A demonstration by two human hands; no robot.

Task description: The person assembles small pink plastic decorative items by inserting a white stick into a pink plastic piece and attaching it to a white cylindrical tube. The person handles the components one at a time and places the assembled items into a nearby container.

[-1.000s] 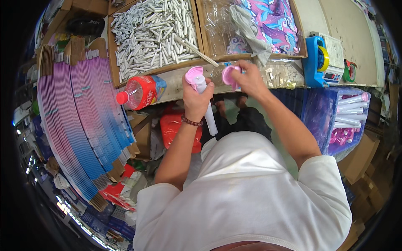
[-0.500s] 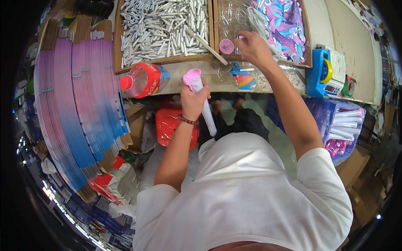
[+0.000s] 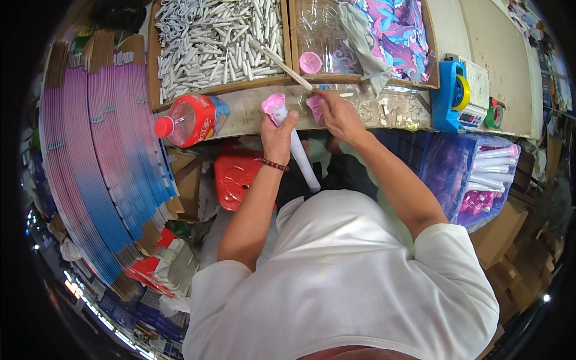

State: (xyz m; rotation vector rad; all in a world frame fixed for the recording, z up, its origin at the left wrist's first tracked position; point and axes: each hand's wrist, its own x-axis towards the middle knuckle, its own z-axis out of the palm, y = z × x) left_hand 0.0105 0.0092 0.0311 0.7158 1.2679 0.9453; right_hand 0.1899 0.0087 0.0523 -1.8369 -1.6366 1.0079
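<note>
My left hand (image 3: 276, 139) is wrapped round the upper part of a long white tube (image 3: 305, 161) with a pink, flared, scalloped top (image 3: 274, 103). The tube slants down toward my lap. To the right of that top, my right hand (image 3: 343, 117) pinches a small pink piece (image 3: 314, 107) between thumb and fingers, apart from the tube. A round pink cup-like part (image 3: 310, 62) lies in the tray beyond my right hand. What lies under my right hand on the bench edge is mostly hidden.
Many white pen-shaped pieces fill a wooden tray (image 3: 153, 66). Beside it, another tray (image 3: 437, 45) holds purple-blue printed pieces and a grey cloth (image 3: 367, 45). A red-labelled bottle (image 3: 193, 122) lies on the bench. Rightward are a blue tape dispenser (image 3: 445, 99) and a bag of white tubes (image 3: 444, 171).
My right hand has come back from the far tray toward the tube, now with a small pink piece between its fingers. The left hand keeps its hold on the tube.
</note>
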